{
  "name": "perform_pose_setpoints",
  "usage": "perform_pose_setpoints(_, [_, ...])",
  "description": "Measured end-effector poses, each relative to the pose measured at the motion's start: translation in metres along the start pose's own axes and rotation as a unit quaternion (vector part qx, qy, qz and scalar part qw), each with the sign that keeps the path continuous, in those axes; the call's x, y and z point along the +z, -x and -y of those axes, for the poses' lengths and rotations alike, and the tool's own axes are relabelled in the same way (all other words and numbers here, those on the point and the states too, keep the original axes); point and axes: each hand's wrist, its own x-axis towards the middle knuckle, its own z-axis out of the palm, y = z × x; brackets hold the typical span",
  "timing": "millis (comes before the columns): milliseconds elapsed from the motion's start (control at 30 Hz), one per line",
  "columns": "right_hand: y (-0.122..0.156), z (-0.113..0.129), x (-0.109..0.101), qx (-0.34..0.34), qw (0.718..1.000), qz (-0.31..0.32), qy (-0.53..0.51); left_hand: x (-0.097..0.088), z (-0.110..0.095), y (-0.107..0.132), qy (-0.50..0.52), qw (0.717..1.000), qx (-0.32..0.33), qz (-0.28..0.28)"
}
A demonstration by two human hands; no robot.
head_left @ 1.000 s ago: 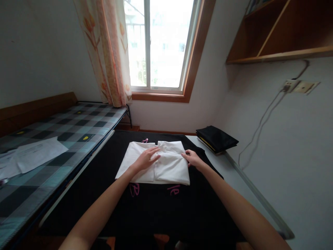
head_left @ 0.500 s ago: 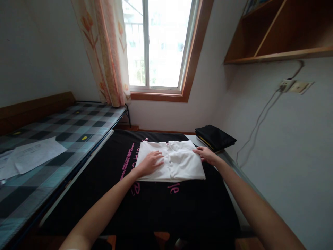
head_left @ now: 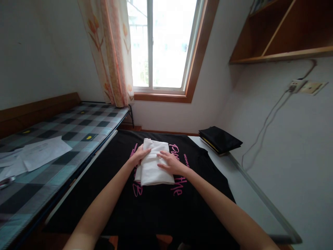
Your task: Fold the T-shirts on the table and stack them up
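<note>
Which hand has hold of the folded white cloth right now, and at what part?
The left hand grips the folded white cloth at its far left edge. The right hand lies flat on its top, pressing rather than gripping. The cloth rests on the black shirt.

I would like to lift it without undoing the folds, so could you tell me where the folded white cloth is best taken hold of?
Probably by its two long side edges, one hand from each side. The white cloth lies flat as a narrow stack running away from the viewer on the black cloth. The left hand already curls around the left edge; the right hand lies flat on top.
</note>
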Motion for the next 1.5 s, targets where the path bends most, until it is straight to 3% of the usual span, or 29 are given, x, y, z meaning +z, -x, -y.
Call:
perform_pose_setpoints(133, [0.01,0.004,0.021,-0.007,0.993,0.001,0.118,-0.001,-0.002,-0.01,-0.017,0.997,0.054,-0.061])
perform_pose_setpoints(267, [0.012,0.016,0.029,-0.033,0.984,0.028,0.173,-0.01,0.001,-0.018,0.04,0.999,0.018,0.018])
perform_pose_setpoints(333, [0.012,0.019,0.033,-0.039,0.981,0.031,0.189,-0.015,0.003,-0.021,0.024,0.999,0.027,0.029])
perform_pose_setpoints(367, [0.012,0.02,0.035,-0.04,0.979,0.028,0.196,-0.017,0.003,-0.021,-0.003,0.999,0.045,0.007])
perform_pose_setpoints(433, [0.013,0.023,0.04,-0.042,0.977,0.018,0.208,-0.018,0.002,-0.021,-0.089,0.987,0.106,-0.087])
perform_pose_setpoints(500, [0.012,0.024,0.043,-0.042,0.977,0.007,0.211,-0.013,0.0,-0.018,-0.194,0.945,0.191,-0.18])
perform_pose_setpoints(533, [0.011,0.024,0.044,-0.04,0.977,0.001,0.209,-0.01,-0.001,-0.016,-0.246,0.919,0.235,-0.201])
perform_pose_setpoints(633, [0.003,0.02,0.046,-0.001,0.98,-0.049,0.195,0.003,0.002,-0.01,-0.384,0.857,0.308,-0.15])
perform_pose_setpoints(700, [-0.002,0.014,0.046,0.032,0.978,-0.083,0.19,0.01,0.009,-0.007,-0.456,0.836,0.292,-0.091])
perform_pose_setpoints(800, [-0.003,0.004,0.047,0.036,0.978,-0.071,0.193,0.014,0.017,-0.006,-0.513,0.82,0.251,-0.044])
perform_pose_setpoints(867, [0.002,0.0,0.047,0.023,0.98,-0.06,0.189,0.013,0.02,-0.007,-0.519,0.818,0.245,-0.04])
perform_pose_setpoints(933, [0.01,0.0,0.044,0.038,0.979,-0.089,0.177,0.011,0.021,-0.01,-0.506,0.821,0.259,-0.049])
perform_pose_setpoints(1033, [0.021,0.003,0.033,0.147,0.967,-0.149,0.146,0.004,0.023,-0.017,-0.455,0.839,0.28,-0.107])
perform_pose_setpoints(1100, [0.025,0.004,0.023,0.239,0.957,-0.116,0.117,-0.002,0.027,-0.022,-0.414,0.857,0.26,-0.167])
perform_pose_setpoints(1167, [0.027,0.004,0.014,0.294,0.95,-0.044,0.094,-0.009,0.032,-0.026,-0.378,0.874,0.217,-0.217])
perform_pose_setpoints(1267, [0.027,0.004,0.01,0.294,0.954,0.015,0.057,-0.015,0.037,-0.03,-0.338,0.893,0.178,-0.237])
perform_pose_setpoints(1400, [0.026,0.005,0.018,0.255,0.965,-0.012,-0.055,-0.019,0.038,-0.032,-0.321,0.902,0.177,-0.227])
perform_pose_setpoints(1500, [0.025,-0.001,0.017,0.259,0.947,-0.034,-0.19,-0.021,0.036,-0.033,-0.313,0.903,0.178,-0.233])
